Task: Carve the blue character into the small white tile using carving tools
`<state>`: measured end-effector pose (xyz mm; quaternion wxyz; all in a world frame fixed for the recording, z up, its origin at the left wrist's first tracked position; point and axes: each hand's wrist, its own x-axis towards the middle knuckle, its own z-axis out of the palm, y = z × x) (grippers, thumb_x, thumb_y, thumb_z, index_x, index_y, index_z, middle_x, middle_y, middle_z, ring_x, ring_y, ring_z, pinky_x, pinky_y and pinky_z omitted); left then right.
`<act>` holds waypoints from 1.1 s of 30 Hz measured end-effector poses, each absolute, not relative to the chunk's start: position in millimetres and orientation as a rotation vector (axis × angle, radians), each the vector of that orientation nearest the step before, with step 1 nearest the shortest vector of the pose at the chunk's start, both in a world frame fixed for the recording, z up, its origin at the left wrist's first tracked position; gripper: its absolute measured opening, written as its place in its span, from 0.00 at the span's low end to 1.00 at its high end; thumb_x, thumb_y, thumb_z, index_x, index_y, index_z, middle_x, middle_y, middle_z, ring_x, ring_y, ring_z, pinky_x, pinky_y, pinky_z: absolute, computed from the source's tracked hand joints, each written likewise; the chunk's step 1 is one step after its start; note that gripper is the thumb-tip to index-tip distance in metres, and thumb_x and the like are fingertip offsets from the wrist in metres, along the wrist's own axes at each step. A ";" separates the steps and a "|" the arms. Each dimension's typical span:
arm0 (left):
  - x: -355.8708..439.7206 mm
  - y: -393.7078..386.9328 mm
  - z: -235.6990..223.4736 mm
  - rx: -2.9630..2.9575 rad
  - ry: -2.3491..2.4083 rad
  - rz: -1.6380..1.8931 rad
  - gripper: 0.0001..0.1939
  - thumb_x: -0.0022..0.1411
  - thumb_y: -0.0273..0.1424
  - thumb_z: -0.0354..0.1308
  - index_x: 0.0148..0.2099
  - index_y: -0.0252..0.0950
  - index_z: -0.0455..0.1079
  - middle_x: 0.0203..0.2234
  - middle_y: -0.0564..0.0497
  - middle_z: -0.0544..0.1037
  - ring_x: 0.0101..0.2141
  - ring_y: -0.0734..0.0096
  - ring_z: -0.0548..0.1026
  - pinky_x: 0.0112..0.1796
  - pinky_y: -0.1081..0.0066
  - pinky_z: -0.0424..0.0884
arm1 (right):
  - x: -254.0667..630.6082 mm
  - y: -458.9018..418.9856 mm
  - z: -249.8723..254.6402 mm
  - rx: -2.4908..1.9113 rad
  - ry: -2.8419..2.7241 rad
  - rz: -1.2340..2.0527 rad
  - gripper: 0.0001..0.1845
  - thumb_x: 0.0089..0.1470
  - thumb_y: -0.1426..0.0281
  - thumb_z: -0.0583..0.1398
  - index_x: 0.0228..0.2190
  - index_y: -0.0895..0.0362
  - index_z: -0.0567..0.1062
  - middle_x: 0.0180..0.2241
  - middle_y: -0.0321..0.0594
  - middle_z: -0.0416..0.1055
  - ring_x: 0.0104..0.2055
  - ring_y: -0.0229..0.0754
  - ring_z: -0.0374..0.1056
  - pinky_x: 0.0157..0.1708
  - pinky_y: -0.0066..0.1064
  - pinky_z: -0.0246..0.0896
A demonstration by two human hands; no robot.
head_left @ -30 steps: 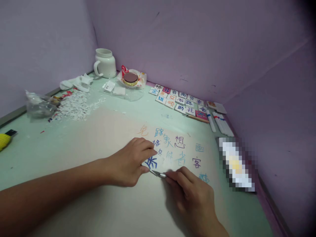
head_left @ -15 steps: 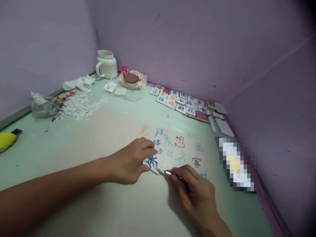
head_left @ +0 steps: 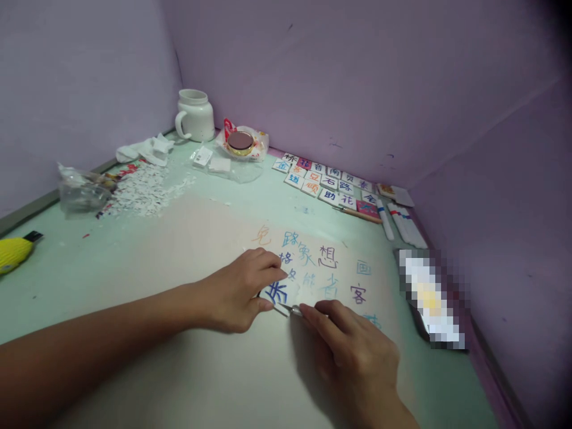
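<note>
The left hand [head_left: 241, 292] is near the middle of the frame. Its thumb and fingers pinch a small white tile [head_left: 277, 292] with a big blue sign drawn on it. The tile sits just under the middle of the frame, over a big tan sheet [head_left: 192, 232]. The right hand [head_left: 353, 345], low and right of the middle, is curled up around a thin silver knife [head_left: 296, 310]. The knife's tip points left and is at the tile's near edge; I can't tell if it touches. Colored signs [head_left: 328, 257] are drawn on the sheet, just past the hands.

In the upper right part, rows of little tiles [head_left: 330, 181] lie by the wall, with white pens [head_left: 407, 225] next to them. A white mug [head_left: 196, 119] stands in the upper left part. Below it and to the left is a heap of white scraps [head_left: 145, 190]. A yellow tool [head_left: 14, 255] pokes in at the left edge.
</note>
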<state>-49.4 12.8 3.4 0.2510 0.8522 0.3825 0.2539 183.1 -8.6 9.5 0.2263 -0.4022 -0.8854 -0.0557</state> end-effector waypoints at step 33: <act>-50.5 13.9 3.4 2.342 1.015 0.703 0.18 0.59 0.25 0.53 0.52 0.34 0.64 0.46 0.40 0.68 0.48 0.54 0.66 0.50 0.52 0.65 | 197.1 5.5 12.7 -0.979 -2.387 0.250 0.12 0.55 0.76 0.55 0.36 0.55 0.78 0.25 0.35 0.71 0.20 0.33 0.65 0.19 0.23 0.53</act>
